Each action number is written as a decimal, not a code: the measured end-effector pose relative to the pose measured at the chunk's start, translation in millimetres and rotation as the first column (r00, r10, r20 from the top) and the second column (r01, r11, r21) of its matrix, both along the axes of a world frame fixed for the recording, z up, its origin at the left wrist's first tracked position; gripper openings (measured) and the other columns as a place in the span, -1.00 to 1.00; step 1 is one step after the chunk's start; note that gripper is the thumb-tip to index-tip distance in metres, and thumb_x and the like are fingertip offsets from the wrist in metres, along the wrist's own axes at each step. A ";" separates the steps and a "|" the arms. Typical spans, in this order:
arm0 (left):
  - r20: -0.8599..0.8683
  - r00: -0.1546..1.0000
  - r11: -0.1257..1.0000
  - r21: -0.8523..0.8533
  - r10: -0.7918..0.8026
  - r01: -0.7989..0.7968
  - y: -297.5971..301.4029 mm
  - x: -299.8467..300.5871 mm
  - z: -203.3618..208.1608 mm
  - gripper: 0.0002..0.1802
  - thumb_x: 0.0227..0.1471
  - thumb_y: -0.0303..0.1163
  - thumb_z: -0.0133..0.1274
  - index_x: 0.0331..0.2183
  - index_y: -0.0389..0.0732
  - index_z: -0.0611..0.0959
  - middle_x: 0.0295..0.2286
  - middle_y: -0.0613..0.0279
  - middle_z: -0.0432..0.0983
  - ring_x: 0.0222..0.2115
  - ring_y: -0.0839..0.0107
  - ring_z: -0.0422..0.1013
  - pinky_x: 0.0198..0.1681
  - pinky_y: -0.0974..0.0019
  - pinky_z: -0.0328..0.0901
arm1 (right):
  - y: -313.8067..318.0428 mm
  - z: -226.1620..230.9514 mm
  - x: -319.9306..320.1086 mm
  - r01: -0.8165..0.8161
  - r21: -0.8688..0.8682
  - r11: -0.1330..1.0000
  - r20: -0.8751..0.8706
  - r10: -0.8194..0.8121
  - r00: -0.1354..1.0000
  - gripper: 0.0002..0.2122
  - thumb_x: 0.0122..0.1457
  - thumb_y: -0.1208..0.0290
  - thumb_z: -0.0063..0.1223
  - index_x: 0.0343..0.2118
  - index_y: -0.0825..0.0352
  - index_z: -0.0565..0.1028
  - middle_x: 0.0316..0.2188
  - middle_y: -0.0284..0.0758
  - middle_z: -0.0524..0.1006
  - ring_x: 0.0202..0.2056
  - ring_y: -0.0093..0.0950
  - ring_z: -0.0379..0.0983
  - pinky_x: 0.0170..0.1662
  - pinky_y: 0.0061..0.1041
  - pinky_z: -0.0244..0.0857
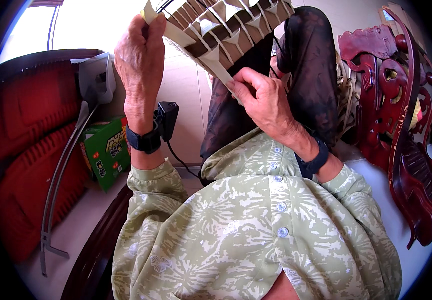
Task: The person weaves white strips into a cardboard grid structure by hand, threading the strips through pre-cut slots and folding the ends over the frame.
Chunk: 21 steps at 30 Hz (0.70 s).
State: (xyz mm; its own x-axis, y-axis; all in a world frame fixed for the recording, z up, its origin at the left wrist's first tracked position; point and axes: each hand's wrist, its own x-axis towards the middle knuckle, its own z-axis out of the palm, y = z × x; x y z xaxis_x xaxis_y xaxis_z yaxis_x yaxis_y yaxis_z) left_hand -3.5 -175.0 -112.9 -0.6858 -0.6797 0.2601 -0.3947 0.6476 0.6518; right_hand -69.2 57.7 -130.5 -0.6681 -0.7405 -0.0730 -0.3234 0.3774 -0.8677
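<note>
A partly woven basket-like piece (243,47) of brown slats, white cords and folded pale strips rests tilted against my knees at the top. At its left corner, my left hand (141,60) is closed, thumb against fingers, on a flat cream strip (178,35) whose end pokes up above the fist. Lower down, my right hand (266,102) pinches another cream strip (218,67) between thumb and forefinger, near the piece's lower left corner. That strip runs from the weave down to my fingertips. The far side of the piece is cut off by the picture's edge.
Red ridged cushions (36,115) lean at the left, beside a green printed box (107,155) and a grey metal-framed object (56,185). Carved dark red wooden furniture (381,85) stands at the right, with loose pale strips (347,105) next to it. A cable hangs from my left wrist device (167,120).
</note>
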 end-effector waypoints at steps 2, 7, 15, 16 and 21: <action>0.003 0.999 0.999 -0.001 0.033 -0.033 3.0 -2.8 3.1 -0.55 0.20 0.02 0.08 -0.38 -0.23 0.62 -0.62 0.24 0.49 -0.59 0.39 0.41 -0.47 0.28 0.29 | 1.7 -0.8 2.3 -0.011 0.008 1.000 -0.026 0.011 1.000 -0.82 0.22 0.35 0.13 -0.41 0.35 0.47 -0.52 -0.13 0.57 -0.46 -0.10 0.53 -0.39 -0.19 0.35; -0.012 0.997 0.954 -0.288 0.083 -0.083 -3.5 -1.4 25.1 -0.60 0.11 -0.06 0.22 -0.21 -0.18 0.60 -0.50 0.21 0.59 -0.51 0.31 0.52 -0.42 0.23 0.40 | 7.2 4.3 5.3 -0.053 0.038 0.998 -0.060 0.055 0.997 -0.79 0.21 0.31 0.14 -0.41 0.34 0.44 -0.48 -0.14 0.56 -0.41 -0.08 0.52 -0.38 -0.16 0.35; 0.263 0.819 0.736 -0.359 -0.511 0.574 14.5 -62.3 66.6 -0.83 0.22 -0.33 0.06 -0.23 -0.21 0.64 -0.33 0.11 0.59 -0.33 0.14 0.55 -0.24 0.19 0.41 | 9.6 1.3 7.0 -0.033 -0.016 0.999 -0.052 0.032 0.998 -0.75 0.23 0.26 0.15 -0.40 0.35 0.44 -0.53 -0.21 0.50 -0.47 -0.19 0.49 -0.41 -0.31 0.30; 0.354 0.750 0.696 -0.291 -0.559 0.657 6.1 -69.0 60.7 -0.80 0.24 -0.32 0.02 -0.26 -0.22 0.63 -0.34 0.08 0.58 -0.33 0.10 0.54 -0.25 0.20 0.40 | 10.2 -1.4 7.8 -0.045 -0.036 0.998 -0.057 0.043 0.997 -0.76 0.24 0.26 0.15 -0.39 0.35 0.44 -0.51 -0.20 0.51 -0.46 -0.18 0.49 -0.41 -0.30 0.30; 0.620 0.521 0.641 -0.039 -0.586 0.767 -0.5 -107.6 55.8 -0.77 0.26 -0.27 0.00 -0.21 -0.15 0.69 -0.39 0.17 0.59 -0.37 0.23 0.54 -0.27 0.22 0.42 | 15.4 -1.1 4.3 -0.053 -0.016 0.998 -0.018 0.053 0.998 -0.78 0.24 0.26 0.12 -0.36 0.32 0.43 -0.45 -0.15 0.53 -0.37 -0.06 0.50 -0.33 -0.14 0.34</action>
